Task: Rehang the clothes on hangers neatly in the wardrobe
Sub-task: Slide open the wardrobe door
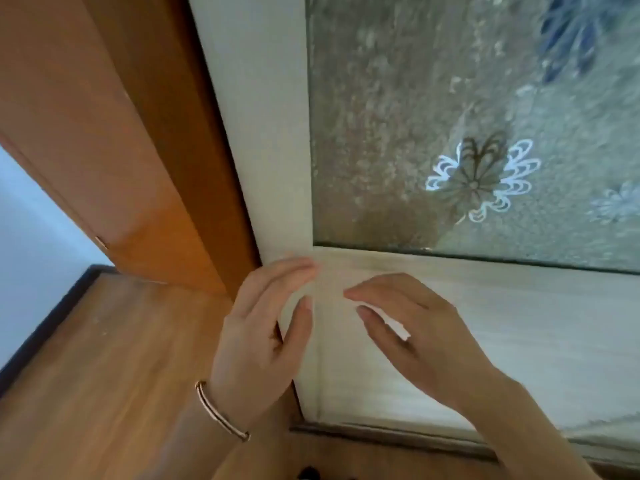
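Soft, fairly bright daylight; the frosted grey glass panel with white flower outlines point(485, 98) looks mottled, one outline gleaming; the left hand point(263, 327) and right hand point(415, 334) are slightly blurred; the orange-brown wooden panel point(104, 133) leans from wide-angle distortion.

both hands bare, no sleeves visible; thin bangle point(221, 412) on left wrist, seemingly rose-gold metal.

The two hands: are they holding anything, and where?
Nothing is held. The left hand lies with straight fingers at the left edge of the wardrobe door; the right hand is open before its pale frame.
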A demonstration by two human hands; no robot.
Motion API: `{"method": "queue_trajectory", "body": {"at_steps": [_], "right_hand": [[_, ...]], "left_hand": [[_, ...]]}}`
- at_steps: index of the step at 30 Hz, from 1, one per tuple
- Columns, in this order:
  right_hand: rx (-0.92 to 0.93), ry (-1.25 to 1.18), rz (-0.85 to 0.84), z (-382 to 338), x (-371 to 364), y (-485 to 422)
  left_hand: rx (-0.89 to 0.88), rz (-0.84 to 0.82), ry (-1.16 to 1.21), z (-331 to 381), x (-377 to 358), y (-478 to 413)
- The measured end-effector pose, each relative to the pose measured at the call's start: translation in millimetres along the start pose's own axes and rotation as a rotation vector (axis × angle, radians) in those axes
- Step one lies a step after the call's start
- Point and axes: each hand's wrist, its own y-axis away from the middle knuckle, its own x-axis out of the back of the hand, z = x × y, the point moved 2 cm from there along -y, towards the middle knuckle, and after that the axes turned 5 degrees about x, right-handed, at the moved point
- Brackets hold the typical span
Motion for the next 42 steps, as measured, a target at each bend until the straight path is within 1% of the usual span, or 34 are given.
{"method": "queue_trajectory", "body": {"at_steps": [1,3,4,5,7,11,16,20,28,30,32,35,38,40,42], "right_hand": [[0.131,-0.006,0.09,-10.7,4.5,-12.2],[0.304,0.14,0.251,-30.6,16.1,-39.2],[0.35,0.243,0.305,-36.8,20.3,-52.5],[0.354,0.31,0.349,-36.1,24.3,-63.2],[0.303,0.426,0.397,-32.4,30.6,-75.4],[0.234,0.662,0.391,-20.9,30.5,-78.7],[0.229,0.748,0.358,-14.7,34.4,-77.1],[0.213,0.788,0.365,-9.7,38.0,-71.9],[0.061,0.836,0.408,11.6,60.1,-41.2],[-0.014,0.814,0.412,18.2,69.0,-27.8],[-0.128,0.787,0.415,23.3,79.3,-13.4],[-0.325,0.694,0.435,29.2,96.7,8.1],[-0.484,0.469,0.522,30.1,117.5,30.4],[-0.574,0.392,0.588,28.9,125.4,49.7],[-0.702,0.306,0.63,30.0,127.8,65.6]], "left_hand": [[-0.033,0.09,0.013,5.4,6.6,-6.5],[-0.041,0.253,0.027,16.9,15.7,-20.7],[-0.056,0.297,0.035,25.2,15.8,-28.0],[-0.069,0.313,0.059,28.6,15.4,-34.9],[-0.052,0.307,0.094,35.1,11.5,-44.5],[-0.043,0.323,0.102,44.6,2.5,-50.1],[0.049,0.391,0.203,53.3,3.4,-54.4],[0.059,0.424,0.257,58.4,1.7,-58.2],[-0.04,0.255,0.329,85.2,-22.9,-58.3],[-0.085,0.205,0.336,97.4,-35.7,-56.3],[-0.142,0.128,0.365,110.6,-49.5,-52.9],[-0.258,-0.038,0.454,131.4,-68.4,-50.4],[-0.375,-0.194,0.46,153.4,-87.4,-52.3],[-0.443,-0.307,0.481,169.1,-99.5,-55.5],[-0.513,-0.413,0.534,184.1,-110.1,-63.5]]}}
